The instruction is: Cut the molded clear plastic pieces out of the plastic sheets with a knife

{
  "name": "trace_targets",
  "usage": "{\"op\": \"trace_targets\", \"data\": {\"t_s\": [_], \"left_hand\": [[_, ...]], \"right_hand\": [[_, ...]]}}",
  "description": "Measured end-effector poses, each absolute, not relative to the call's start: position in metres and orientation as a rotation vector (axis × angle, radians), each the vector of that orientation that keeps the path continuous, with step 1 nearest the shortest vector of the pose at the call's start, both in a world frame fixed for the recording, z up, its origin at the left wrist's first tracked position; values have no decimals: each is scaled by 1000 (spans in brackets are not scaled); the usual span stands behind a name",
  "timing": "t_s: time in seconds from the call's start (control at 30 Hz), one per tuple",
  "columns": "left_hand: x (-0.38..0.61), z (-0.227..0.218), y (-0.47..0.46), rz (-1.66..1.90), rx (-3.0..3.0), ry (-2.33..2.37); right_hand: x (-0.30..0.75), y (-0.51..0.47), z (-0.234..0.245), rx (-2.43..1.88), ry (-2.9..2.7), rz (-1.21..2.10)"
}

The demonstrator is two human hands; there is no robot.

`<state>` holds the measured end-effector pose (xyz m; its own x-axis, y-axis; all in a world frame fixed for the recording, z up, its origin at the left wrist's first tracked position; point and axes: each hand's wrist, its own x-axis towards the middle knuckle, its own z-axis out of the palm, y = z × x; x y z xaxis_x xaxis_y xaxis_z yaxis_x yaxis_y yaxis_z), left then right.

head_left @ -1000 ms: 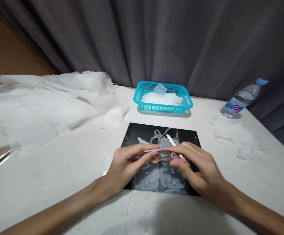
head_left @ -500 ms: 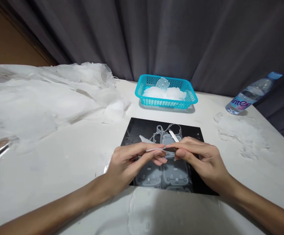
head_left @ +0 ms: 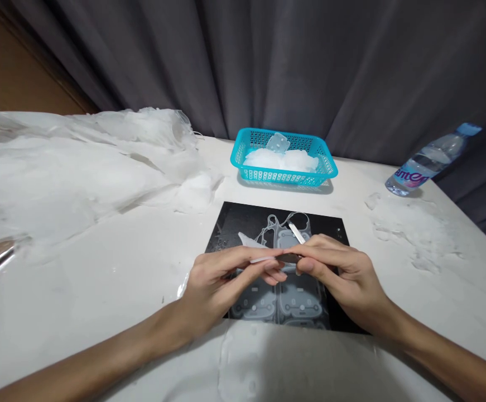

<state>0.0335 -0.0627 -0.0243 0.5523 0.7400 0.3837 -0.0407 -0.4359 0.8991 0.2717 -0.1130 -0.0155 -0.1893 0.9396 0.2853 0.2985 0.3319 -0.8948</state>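
Above the black board point(head_left: 236, 215), L hand point(head_left: 221, 273) & R hand point(head_left: 347, 271) pinch a thin white pc point(head_left: 263, 258) at opp. ends, grips closed, prob. to steady it.

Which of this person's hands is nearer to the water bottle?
The right hand: it is left of the water bottle and closer to the camera. The left hand is even farther left, so farther from the bottle.

Forearms point(head_left: 129, 352) angled inward, the left hand point(head_left: 221, 276) and right hand point(head_left: 347, 273) pinch with fingertips point(head_left: 263, 253) close together.
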Motion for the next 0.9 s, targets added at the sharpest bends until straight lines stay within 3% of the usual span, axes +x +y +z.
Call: {"op": "trace_targets", "data": {"t_s": [0.9], "left_hand": [[36,-23,-62,1000,1822,613]], "right_hand": [[268,-113,-15,-1145,-1700,833]]}}
